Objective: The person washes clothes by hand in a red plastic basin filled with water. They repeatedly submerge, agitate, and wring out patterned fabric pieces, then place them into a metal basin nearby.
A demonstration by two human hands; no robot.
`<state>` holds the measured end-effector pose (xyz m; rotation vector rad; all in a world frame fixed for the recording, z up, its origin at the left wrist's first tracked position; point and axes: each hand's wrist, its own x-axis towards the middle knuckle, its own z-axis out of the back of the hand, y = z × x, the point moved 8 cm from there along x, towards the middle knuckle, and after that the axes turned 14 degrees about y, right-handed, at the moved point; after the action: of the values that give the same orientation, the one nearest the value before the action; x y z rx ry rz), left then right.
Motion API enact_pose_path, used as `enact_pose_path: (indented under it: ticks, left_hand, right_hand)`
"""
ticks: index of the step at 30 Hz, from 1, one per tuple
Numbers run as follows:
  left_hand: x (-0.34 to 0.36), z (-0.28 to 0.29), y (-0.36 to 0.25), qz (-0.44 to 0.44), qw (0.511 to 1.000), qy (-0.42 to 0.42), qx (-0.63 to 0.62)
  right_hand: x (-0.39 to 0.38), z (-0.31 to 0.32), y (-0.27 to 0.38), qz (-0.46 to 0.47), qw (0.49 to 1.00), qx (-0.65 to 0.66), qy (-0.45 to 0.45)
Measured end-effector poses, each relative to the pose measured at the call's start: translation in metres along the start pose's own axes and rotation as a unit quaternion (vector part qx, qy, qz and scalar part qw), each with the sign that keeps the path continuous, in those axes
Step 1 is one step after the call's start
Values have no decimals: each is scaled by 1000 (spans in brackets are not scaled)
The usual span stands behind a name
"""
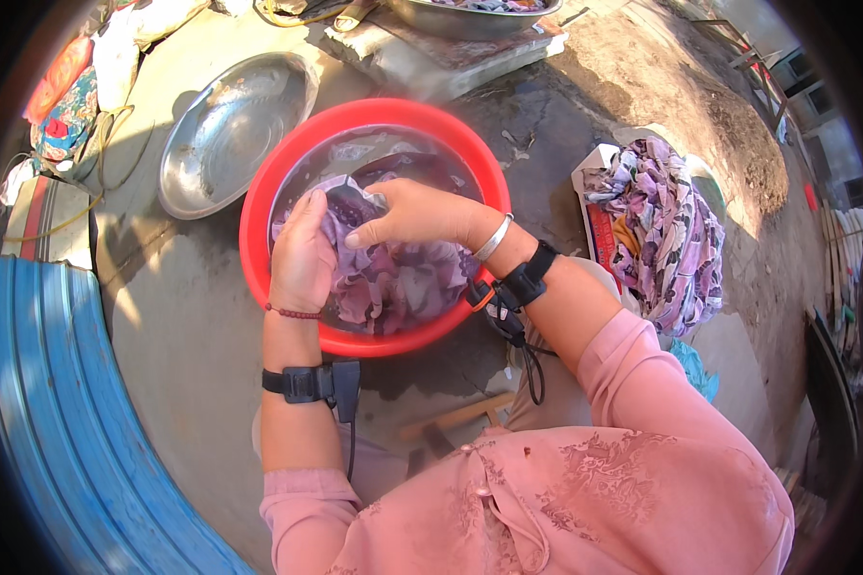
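Observation:
A red plastic basin (pixel 259 278) holds murky water and a soaked purple patterned cloth (pixel 393 283). Over the basin, my left hand (pixel 302 251) is closed on a bunched part of the cloth, palm turned inward. My right hand (pixel 417 216) reaches across from the right and grips the same bunch, thumb towards my left hand. Its fingertips are partly hidden by the cloth. The rest of the fabric lies crumpled in the water below both hands.
An oval metal basin (pixel 197 158) lies at the far left, beyond the blue corrugated sheet (pixel 58 402). To the right, a heap of purple printed fabric (pixel 666 240) overflows a box. Another metal basin (pixel 470 21) with fabric stands on a slab (pixel 431 67) at the back.

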<state>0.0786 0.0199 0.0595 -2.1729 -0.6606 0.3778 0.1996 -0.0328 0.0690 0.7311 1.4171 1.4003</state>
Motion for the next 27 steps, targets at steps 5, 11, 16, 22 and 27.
enact_pose_path:
  ticks: [5,11,16,22,27]
  left_hand:
    - [-1,-11,-2,-9,989,19,150]
    - [-4,-12,11,95,966,67,232]
    - [-7,-11,26,206,899,87,377]
    - [-8,0,30,198,890,53,408]
    - [-7,20,20,168,906,81,381]
  right_hand:
    - [1,10,-13,-38,999,-22,-15]
    - [-25,17,7,-33,997,58,-30]
    - [-32,24,7,92,972,215,-19]
    - [-41,29,4,129,929,347,-16]
    - [-44,41,3,124,917,372,-69]
